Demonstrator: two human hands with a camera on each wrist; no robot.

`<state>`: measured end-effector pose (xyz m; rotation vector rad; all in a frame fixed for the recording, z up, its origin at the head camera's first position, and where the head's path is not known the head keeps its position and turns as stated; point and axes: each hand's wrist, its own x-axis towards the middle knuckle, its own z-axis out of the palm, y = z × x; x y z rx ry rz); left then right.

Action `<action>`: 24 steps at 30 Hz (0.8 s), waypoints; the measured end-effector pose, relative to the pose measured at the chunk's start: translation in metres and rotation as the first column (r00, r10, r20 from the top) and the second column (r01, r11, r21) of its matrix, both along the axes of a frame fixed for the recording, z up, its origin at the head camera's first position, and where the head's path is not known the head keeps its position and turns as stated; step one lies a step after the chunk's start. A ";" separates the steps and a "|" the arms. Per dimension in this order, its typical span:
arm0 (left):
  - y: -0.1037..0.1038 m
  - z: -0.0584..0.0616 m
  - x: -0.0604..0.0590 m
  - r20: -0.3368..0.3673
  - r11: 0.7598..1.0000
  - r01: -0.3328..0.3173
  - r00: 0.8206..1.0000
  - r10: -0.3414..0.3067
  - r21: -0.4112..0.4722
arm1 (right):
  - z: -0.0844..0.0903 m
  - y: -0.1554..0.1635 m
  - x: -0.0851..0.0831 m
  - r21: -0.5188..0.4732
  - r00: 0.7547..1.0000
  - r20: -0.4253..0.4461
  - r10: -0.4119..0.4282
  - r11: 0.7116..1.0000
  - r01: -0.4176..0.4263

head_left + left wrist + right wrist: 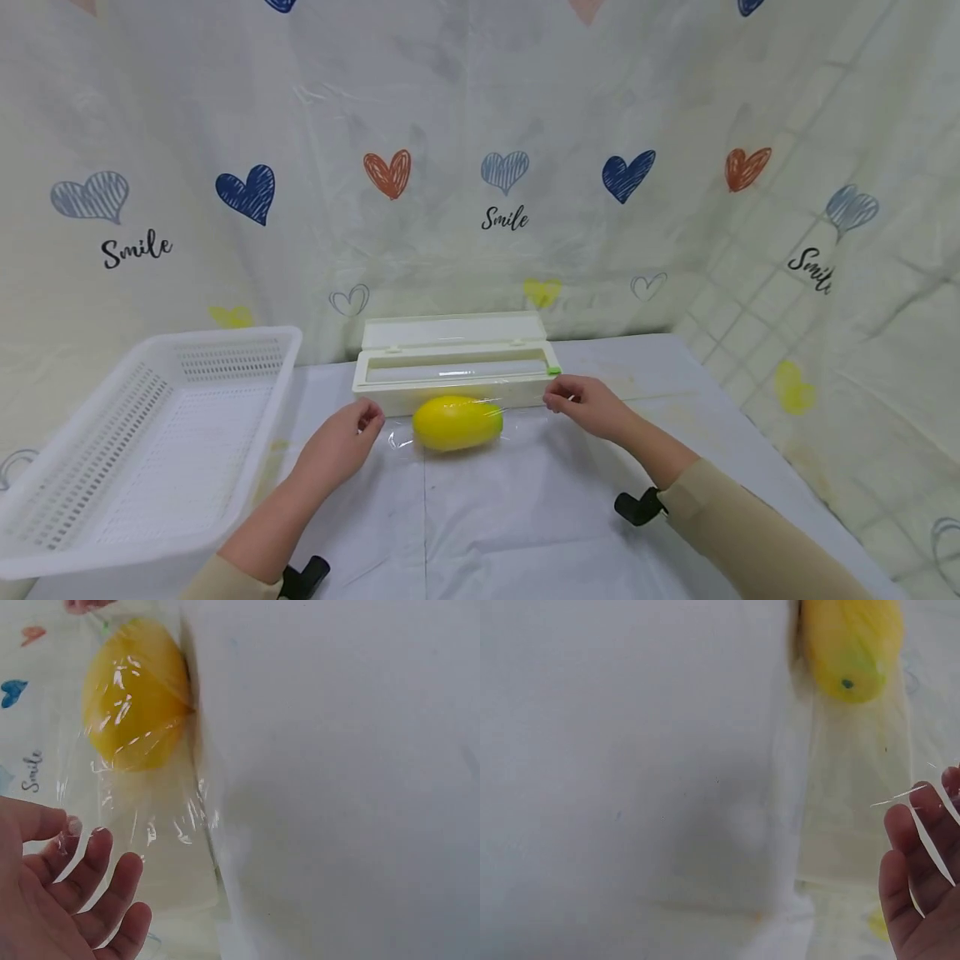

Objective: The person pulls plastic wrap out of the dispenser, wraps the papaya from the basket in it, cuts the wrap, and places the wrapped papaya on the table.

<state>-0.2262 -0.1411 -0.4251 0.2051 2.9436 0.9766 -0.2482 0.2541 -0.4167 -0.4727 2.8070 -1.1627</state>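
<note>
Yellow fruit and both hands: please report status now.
Left hand and right hand pinch clear film at each side. Yellow fruit under film, before open film box. Nothing in the way.

The right hand (922,877) is cut off by the right wrist view's edge — only some fingers (900,847) show. The yellow fruit (851,641) runs off the top there. The cling film's (450,437) edges are too faint to trace — its extent is unclear.

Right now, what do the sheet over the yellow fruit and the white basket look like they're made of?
The sheet looks like thin clear plastic film: see-through, with glossy wrinkles. The white basket appears to be rigid moulded plastic, matte, with perforated walls. The yellow fruit shows through the film.
</note>
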 end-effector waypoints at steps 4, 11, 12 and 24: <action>0.002 -0.001 -0.006 0.022 1.000 -0.014 1.000 0.013 0.013 | -0.002 -0.003 -0.007 -0.003 1.000 -0.003 -0.028 1.000 0.028; 0.003 -0.007 -0.018 0.038 0.999 -0.039 0.999 0.038 0.021 | -0.013 -0.008 -0.018 0.049 0.994 0.027 -0.109 0.993 0.108; 0.004 -0.008 -0.020 0.038 0.999 -0.040 0.998 0.040 0.022 | -0.015 -0.009 -0.019 0.058 0.992 0.038 -0.121 0.991 0.119; 0.004 -0.013 -0.029 0.104 0.999 -0.022 0.994 0.025 -0.033 | -0.023 -0.012 -0.027 0.188 0.986 0.098 -0.139 0.975 0.119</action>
